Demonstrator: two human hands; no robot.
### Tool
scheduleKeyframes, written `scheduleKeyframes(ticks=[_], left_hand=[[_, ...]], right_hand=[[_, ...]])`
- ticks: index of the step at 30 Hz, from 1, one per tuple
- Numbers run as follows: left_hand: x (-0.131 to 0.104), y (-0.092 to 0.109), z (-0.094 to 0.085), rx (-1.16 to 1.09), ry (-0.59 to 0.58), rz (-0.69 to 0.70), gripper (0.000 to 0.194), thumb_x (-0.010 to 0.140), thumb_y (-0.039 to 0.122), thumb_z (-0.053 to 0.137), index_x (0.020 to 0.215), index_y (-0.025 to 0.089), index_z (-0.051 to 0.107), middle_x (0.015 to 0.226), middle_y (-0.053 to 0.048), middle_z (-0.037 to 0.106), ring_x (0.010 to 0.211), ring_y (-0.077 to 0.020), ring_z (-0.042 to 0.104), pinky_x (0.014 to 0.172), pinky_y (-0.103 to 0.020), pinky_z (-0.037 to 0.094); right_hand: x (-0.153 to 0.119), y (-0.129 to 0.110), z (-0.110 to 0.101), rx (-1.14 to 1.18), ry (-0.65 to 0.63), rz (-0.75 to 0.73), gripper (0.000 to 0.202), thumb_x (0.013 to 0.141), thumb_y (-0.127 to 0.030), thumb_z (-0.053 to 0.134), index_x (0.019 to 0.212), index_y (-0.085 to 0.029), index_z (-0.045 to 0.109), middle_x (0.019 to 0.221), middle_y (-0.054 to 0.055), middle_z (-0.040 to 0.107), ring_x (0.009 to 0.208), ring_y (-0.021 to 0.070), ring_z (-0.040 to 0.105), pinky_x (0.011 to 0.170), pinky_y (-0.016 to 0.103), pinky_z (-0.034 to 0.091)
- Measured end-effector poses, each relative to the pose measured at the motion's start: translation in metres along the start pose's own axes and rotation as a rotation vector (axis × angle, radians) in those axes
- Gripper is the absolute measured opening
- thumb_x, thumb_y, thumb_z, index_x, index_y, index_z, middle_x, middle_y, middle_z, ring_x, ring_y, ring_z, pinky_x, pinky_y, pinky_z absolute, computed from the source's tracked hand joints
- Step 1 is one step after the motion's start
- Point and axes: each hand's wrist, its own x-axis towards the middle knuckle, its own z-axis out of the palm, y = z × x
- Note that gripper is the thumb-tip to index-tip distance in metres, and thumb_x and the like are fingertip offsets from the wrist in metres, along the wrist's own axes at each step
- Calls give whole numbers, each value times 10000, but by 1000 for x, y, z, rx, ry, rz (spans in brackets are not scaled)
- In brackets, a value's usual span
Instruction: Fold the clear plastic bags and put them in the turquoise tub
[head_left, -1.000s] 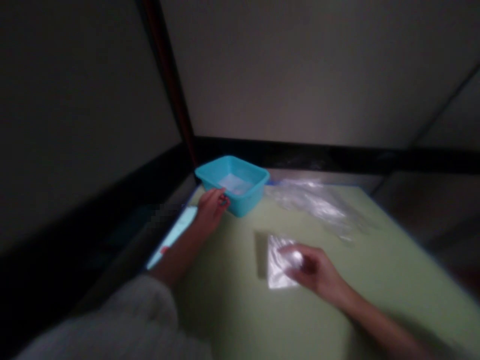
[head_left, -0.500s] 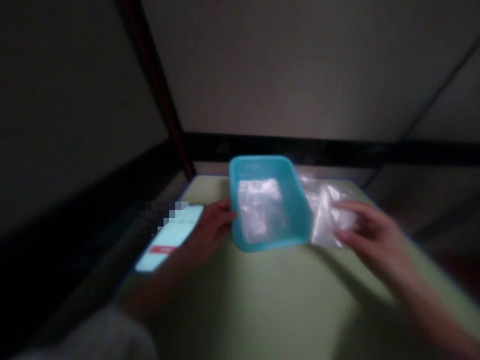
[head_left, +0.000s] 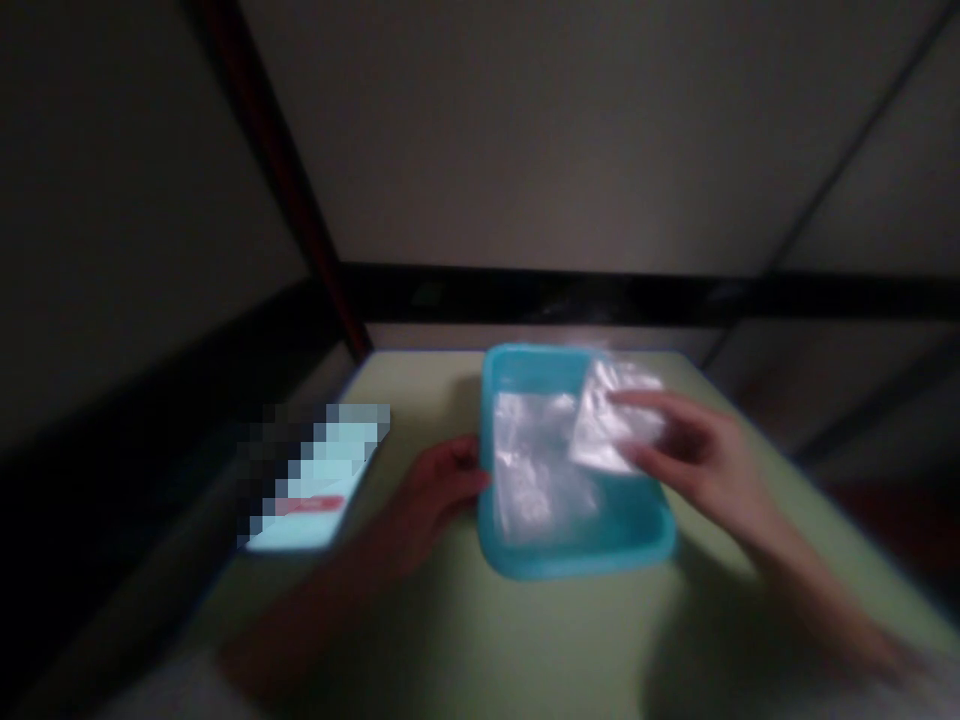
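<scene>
A turquoise plastic tray [head_left: 577,563] is in the middle of the head view, tilted toward me. My left hand [head_left: 444,490] is closed on its left rim, thumb at the edge. Inside, on the left part of the tray's floor, lies a clear plastic bag [head_left: 525,480], shiny and flat. My right hand [head_left: 690,440] pinches a second, crinkled plastic bag [head_left: 604,430] between thumb and fingers, over the right side of the tray. Whether that bag touches the tray I cannot tell. Blur hides what, if anything, the bags contain.
A lit phone-like screen [head_left: 307,510] with a red bar lies on the left of the pale green table [head_left: 525,640]. Behind the table stands a grey wall [head_left: 570,150] with a dark band. A dark red post [head_left: 277,170] rises at the back left.
The right hand has brought its plastic bag leftward, from beside the tray to over its right side. The tray, held by the left hand, appears lower and nearer to me.
</scene>
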Motion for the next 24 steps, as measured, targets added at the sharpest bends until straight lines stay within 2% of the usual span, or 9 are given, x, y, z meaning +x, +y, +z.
scheduleKeyframes(ticks=[3,8,12,17,20,22,24], left_hand=[[-3,-4,5,-19,-13,-3,236,582,245,735,777,130,668,743,-37,673,664,-158,614,612,-243,465],[-5,-9,6,-8,-2,11,256,617,262,728,828,130,671,787,-58,688,691,-178,633,620,-258,475],[-5,-11,4,5,-22,11,266,635,287,722,846,132,675,821,-74,696,731,-199,644,628,-273,486],[-5,-12,4,-2,-21,27,255,638,268,722,843,124,673,800,-70,691,717,-194,644,632,-274,490],[-5,-11,4,-5,-21,28,250,635,261,723,839,124,675,799,-70,691,731,-201,646,647,-283,495],[-5,-11,3,-2,-25,21,247,632,261,724,835,127,676,800,-70,692,742,-205,647,660,-288,496],[-5,-10,3,8,-32,15,251,628,269,723,831,129,677,803,-70,692,747,-207,647,662,-289,495]], right_hand=[[3,-2,-3,-159,-17,-71,294,761,-160,608,1048,-211,645,1030,51,675,647,133,603,506,235,479],[14,-7,-5,-417,-143,-209,304,794,-110,524,1079,-158,618,1081,92,655,770,179,625,652,298,516],[21,-6,-2,-431,-207,-289,361,795,-75,478,1126,-157,597,1066,93,641,900,209,604,735,321,505],[25,0,1,-404,-179,-273,599,764,-48,475,1339,-205,425,1208,90,573,825,178,591,686,292,503],[29,1,4,-420,-155,-280,693,739,-37,487,1394,-197,330,1022,63,632,727,163,572,673,290,487],[33,1,6,-418,-165,-297,595,721,-30,489,1294,-182,442,852,30,639,697,163,568,675,290,474],[37,1,7,-435,-192,-333,372,709,-26,485,1031,-183,587,777,19,636,699,165,573,677,290,458]])
